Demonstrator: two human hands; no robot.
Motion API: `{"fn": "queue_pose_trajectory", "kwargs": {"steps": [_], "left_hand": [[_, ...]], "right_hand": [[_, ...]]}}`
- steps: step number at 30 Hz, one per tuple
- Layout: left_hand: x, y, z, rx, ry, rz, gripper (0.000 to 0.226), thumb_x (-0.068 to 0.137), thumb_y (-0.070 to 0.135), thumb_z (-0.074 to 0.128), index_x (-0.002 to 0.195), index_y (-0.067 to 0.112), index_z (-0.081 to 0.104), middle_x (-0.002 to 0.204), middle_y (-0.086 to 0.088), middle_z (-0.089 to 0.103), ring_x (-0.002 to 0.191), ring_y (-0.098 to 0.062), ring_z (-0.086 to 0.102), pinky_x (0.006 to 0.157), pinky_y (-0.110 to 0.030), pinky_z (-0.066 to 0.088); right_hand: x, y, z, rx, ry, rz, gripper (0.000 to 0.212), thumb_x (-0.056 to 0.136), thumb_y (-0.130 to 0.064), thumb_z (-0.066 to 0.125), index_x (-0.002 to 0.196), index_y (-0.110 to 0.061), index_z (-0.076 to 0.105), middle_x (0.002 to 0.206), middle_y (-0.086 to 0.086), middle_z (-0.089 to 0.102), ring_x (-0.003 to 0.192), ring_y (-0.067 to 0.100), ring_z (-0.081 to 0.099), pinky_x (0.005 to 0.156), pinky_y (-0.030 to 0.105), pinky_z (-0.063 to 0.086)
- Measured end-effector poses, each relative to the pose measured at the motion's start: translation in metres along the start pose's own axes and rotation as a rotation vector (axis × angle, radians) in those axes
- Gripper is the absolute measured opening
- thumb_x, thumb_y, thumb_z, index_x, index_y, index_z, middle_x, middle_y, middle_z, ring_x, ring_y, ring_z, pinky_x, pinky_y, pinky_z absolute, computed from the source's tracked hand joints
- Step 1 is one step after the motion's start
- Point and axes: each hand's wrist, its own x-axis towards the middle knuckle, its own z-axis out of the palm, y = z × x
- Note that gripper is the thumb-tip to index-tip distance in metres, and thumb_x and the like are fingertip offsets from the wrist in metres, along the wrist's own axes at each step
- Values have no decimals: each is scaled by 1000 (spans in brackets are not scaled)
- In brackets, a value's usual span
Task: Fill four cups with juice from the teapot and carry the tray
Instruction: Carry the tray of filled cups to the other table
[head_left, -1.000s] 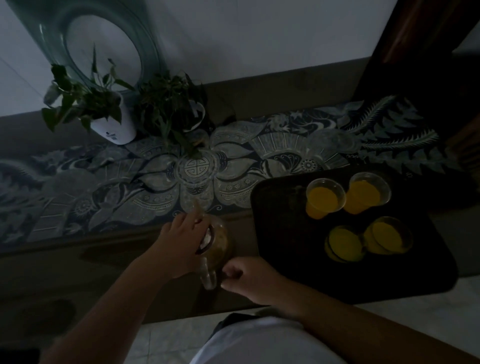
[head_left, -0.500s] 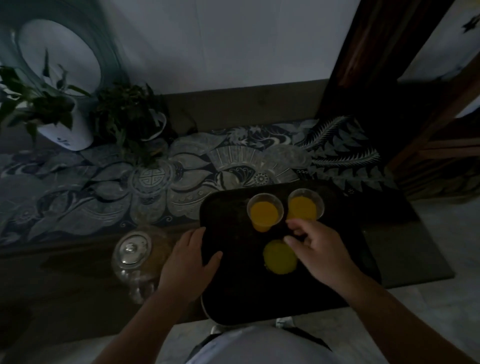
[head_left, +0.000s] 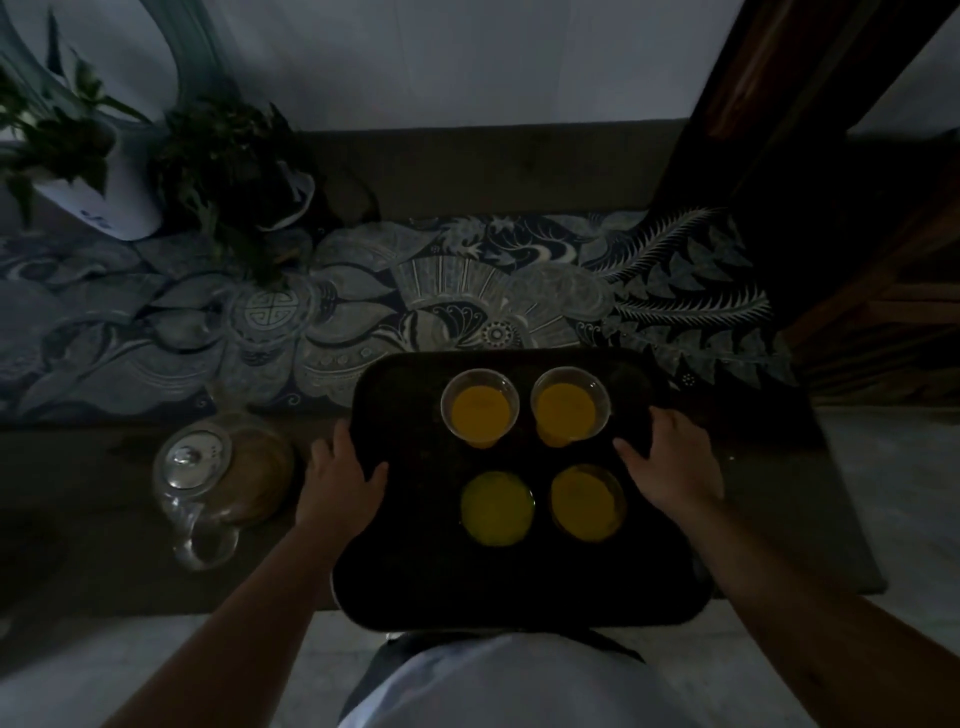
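Note:
A dark rectangular tray (head_left: 410, 582) lies before me and carries several clear cups of orange juice: two at the back (head_left: 479, 406) (head_left: 569, 404) and two at the front (head_left: 497, 508) (head_left: 587, 502). My left hand (head_left: 340, 480) grips the tray's left edge, thumb on the tray's upper face. My right hand (head_left: 672, 462) grips the right edge the same way. A glass teapot (head_left: 218, 480) with a metal lid stands left of the tray, apart from my left hand.
A patterned blue-grey cloth (head_left: 467, 291) covers the low surface behind the tray. Two potted plants (head_left: 93, 156) (head_left: 234, 171) stand at the back left. A dark wooden frame (head_left: 779, 130) rises at the right. Pale tiled floor (head_left: 883, 493) lies at the right and near me.
My left hand left the teapot and moved to the tray's left edge. My right hand crossed over the cups to the right edge. The view shifted right.

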Motion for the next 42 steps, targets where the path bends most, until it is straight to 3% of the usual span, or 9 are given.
{"fn": "queue_pose_trajectory", "kwargs": {"steps": [6,9,15,22,31,36,42], "left_hand": [[7,-8,11,21,2,-76,69,94,47,51,147,13,21,140,-18,41,118,-39,53,87,-50,48],[8,-7,14,182,47,-110,49,96,55,40,123,14,41,113,-12,62,96,-35,64,71,-40,46],[16,-6,15,301,101,-143,43,98,56,32,104,15,44,98,-12,64,86,-33,63,65,-38,43],[19,-13,17,265,119,-111,40,100,53,27,94,18,45,82,-6,61,68,-25,56,60,-36,43],[14,-13,16,193,126,-82,36,101,50,30,89,18,43,73,-2,53,62,-20,50,57,-34,38],[10,-9,15,220,116,-65,37,100,51,30,90,18,43,79,-6,59,69,-27,56,62,-37,42],[3,6,14,263,109,-18,38,101,50,30,95,16,47,77,-5,56,64,-22,51,58,-34,38]], "right_hand": [[9,5,5,16,112,178,71,90,-51,59,143,-9,37,144,18,42,129,39,41,96,50,44],[11,18,7,-13,76,146,61,93,-52,53,135,-9,42,133,17,53,120,38,53,84,46,48],[15,34,8,-158,34,93,51,98,-57,36,119,-11,43,112,19,64,100,40,64,67,38,40],[21,39,12,-116,15,76,40,103,-46,33,113,-9,43,109,22,66,100,42,64,69,40,40],[18,47,11,-57,2,65,39,103,-43,34,108,-6,42,103,24,64,96,44,63,69,41,42],[11,60,11,-38,18,88,39,102,-45,34,105,-8,42,104,26,64,96,45,62,70,42,43],[-13,74,6,24,51,167,44,101,-43,37,120,-4,46,110,30,64,102,48,62,81,48,47]]}}
